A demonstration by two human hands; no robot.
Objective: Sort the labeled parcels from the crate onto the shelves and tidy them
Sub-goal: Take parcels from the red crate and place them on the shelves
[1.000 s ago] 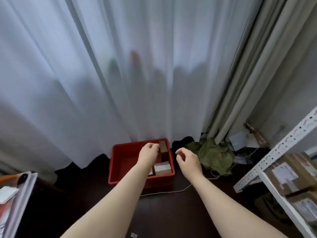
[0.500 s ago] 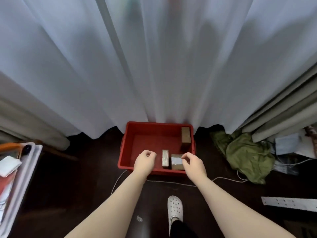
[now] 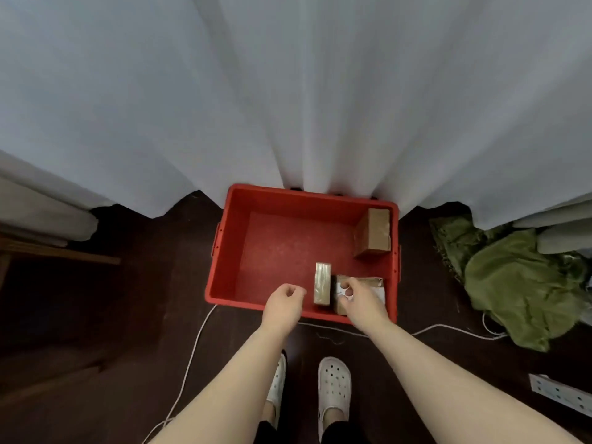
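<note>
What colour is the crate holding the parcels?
Red; the crate shows clearly in the head view.

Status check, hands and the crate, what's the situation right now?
Left hand empty, loosely curled at the red crate near rim. Right hand over labeled parcel, grip unclear. Three parcels left inside. Nothing blocking.

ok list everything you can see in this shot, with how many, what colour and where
crate: one, red, on the dark floor against the curtain.
parcels: three, brown, in the crate; tall box in the far right corner, narrow box near the front wall, labelled box in the near right corner under the right hand.
curtain: one, white, across the back.
cloth: one heap, green, on the floor right of the crate.
cable: white, on the floor in front of the crate.
perforated strip: one, white, lower right edge.
shoes: two, white, bottom centre.
left hand: over the crate's front wall, holding nothing.
right hand: on the labelled box.
</note>
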